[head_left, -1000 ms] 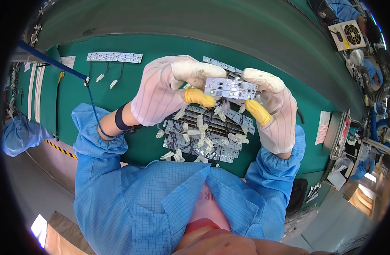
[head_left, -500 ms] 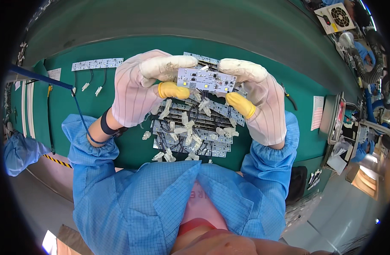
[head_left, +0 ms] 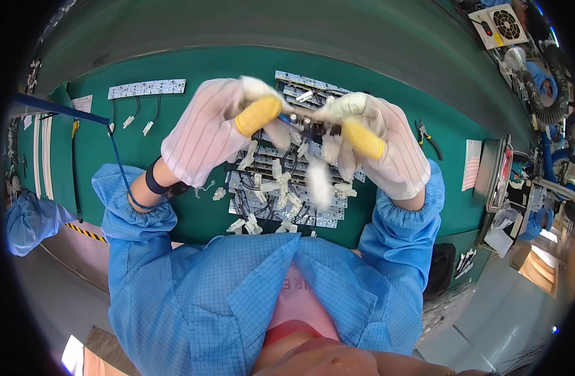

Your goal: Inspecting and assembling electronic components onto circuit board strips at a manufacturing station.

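Note:
My left hand (head_left: 228,122) and my right hand (head_left: 375,141) wear pale striped gloves with yellow thumb covers. Between them they pinch a small LED circuit board (head_left: 302,118) by its two ends, now seen nearly edge-on and partly hidden by the fingers. A blurred white connector (head_left: 319,185) hangs under it. Below the hands, rows of LED circuit boards (head_left: 328,216) lie on the green mat, with dark wires and several white plug connectors (head_left: 278,185) spread over them. More boards (head_left: 322,83) show just beyond the fingers.
At the far left lies a wired LED strip board (head_left: 146,89). Cutting pliers (head_left: 428,139) rest right of my hand, near a printed sheet (head_left: 471,164) and a metal tray (head_left: 495,175). A blue cord (head_left: 117,156) runs to my left wristband (head_left: 154,178).
The board has tipped from face-up to nearly edge-on as both hands turned it. A connector now swings below it, blurred by motion.

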A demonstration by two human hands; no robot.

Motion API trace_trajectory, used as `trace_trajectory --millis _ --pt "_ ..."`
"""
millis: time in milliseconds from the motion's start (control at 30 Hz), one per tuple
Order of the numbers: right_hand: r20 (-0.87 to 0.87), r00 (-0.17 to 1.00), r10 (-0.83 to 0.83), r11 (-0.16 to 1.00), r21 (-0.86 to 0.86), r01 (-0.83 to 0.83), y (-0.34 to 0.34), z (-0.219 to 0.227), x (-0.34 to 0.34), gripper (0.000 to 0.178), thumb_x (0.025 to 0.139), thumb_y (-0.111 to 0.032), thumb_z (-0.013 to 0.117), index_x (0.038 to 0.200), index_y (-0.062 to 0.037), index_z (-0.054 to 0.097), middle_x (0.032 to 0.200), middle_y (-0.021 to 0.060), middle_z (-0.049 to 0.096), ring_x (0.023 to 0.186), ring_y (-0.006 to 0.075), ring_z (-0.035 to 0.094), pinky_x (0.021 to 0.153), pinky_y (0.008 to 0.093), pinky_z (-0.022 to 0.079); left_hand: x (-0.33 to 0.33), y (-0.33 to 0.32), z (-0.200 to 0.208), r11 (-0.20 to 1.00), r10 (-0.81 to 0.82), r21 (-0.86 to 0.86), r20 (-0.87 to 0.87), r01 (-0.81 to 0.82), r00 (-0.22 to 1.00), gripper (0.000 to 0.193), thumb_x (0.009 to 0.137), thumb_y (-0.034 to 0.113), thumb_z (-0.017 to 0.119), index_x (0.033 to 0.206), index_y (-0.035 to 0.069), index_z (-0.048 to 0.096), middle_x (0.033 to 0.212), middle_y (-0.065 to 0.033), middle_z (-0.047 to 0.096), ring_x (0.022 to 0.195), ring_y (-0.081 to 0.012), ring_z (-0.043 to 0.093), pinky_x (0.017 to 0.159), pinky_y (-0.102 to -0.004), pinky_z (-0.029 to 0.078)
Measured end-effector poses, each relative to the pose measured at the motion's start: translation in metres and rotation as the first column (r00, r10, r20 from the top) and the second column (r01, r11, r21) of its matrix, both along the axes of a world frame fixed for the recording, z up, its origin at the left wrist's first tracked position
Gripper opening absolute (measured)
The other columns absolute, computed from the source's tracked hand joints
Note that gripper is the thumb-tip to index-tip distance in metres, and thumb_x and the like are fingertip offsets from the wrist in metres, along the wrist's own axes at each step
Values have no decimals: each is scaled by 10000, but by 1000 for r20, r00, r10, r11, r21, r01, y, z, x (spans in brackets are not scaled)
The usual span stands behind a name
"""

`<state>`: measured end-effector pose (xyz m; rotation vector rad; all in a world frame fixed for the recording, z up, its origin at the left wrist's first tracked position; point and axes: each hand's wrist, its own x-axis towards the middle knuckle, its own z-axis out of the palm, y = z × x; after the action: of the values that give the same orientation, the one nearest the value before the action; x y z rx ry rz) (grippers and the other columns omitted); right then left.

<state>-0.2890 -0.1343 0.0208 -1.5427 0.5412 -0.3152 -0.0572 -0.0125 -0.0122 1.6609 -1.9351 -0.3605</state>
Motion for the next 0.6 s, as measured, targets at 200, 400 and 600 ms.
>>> trace_trajectory --millis 200,400,600 --pt "42 998 54 964 260 -63 -6 -23 -1 599 844 -533 670 1019 25 542 766 61 639 533 95 611 483 178 474 15 5 -18 990 -52 -135 -18 49 998 343 800 111 634 1143 129 625 1129 -64 593 1011 -293 542 858 -377 460" --pt "28 995 -91 991 -93 94 3 -14 14 436 850 -293 714 1121 -3 534 814 43 626 655 89 588 577 201 459 -3 -7 -3 986 85 -140 -28 -88 996 238 815 169 700 1041 97 687 867 -96 667 791 -298 604 756 -331 482" --pt "20 995 -98 980 -173 100 13 -11 12 572 785 -69 707 1313 -24 491 1121 57 545 885 100 495 751 247 429 22 -16 -11 977 -2 -214 -121 -24 993 298 821 66 667 1100 166 698 1100 -111 683 966 -299 660 809 -331 528"
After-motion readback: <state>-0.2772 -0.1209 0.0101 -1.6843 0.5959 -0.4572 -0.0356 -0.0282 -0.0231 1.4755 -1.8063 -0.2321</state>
